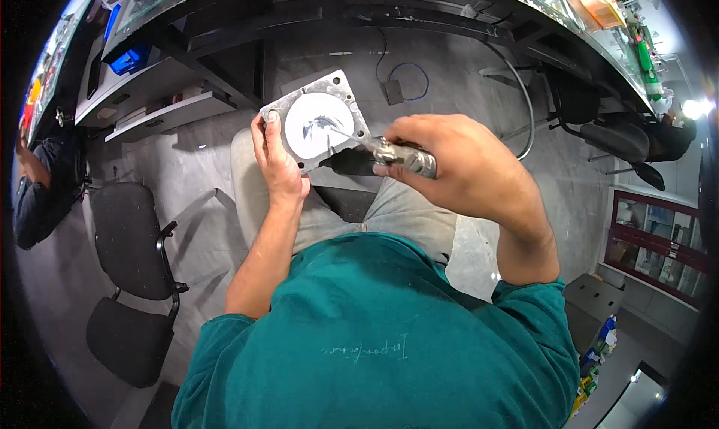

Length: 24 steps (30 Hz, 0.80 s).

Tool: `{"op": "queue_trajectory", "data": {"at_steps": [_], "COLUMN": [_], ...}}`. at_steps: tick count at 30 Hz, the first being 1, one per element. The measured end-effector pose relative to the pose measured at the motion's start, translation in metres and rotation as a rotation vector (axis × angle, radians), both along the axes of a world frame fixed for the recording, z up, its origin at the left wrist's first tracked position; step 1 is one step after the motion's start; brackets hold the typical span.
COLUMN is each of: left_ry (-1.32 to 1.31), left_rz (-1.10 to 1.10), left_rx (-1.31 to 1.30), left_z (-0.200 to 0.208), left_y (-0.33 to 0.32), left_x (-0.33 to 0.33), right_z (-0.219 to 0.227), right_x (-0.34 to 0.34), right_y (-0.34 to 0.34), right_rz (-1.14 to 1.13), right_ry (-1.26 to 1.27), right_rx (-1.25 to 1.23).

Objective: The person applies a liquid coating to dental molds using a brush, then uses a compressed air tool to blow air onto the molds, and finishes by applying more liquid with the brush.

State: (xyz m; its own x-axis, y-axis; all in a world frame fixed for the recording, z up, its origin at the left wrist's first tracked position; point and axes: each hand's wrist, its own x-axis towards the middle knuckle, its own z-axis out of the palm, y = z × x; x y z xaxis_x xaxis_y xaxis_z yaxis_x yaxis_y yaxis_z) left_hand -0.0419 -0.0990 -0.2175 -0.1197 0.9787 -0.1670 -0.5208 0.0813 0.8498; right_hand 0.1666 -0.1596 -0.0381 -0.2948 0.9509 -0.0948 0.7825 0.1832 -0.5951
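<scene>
Plate (344,92) in LH (278,161), tool (407,158) RH (457,158)

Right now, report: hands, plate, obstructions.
Left hand gripping square metal plate with white disc. Right hand gripping metallic handheld tool. In the way: tool's front end, crossing part of the plate in view.

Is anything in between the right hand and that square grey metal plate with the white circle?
Yes: the silvery metal tool in the right hand. It reaches over the white circle on the square grey metal plate.
</scene>
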Motion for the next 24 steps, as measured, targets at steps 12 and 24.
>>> {"op": "queue_trajectory", "data": {"at_steps": [12,24], "left_ry": [0.042,0.081], "left_rz": [-0.042,-0.084], "left_rx": [0.008,0.028], "left_z": [0.008,0.007], "left_y": [0.003,0.004], "left_x": [-0.002,-0.002], "right_z": [0.008,0.008], "right_x": [0.009,0.015], "right_y": [-0.005,-0.003], "right_rz": [-0.005,0.004], "right_ry": [-0.063,-0.055], "right_rx": [-0.074,-0.053]}}
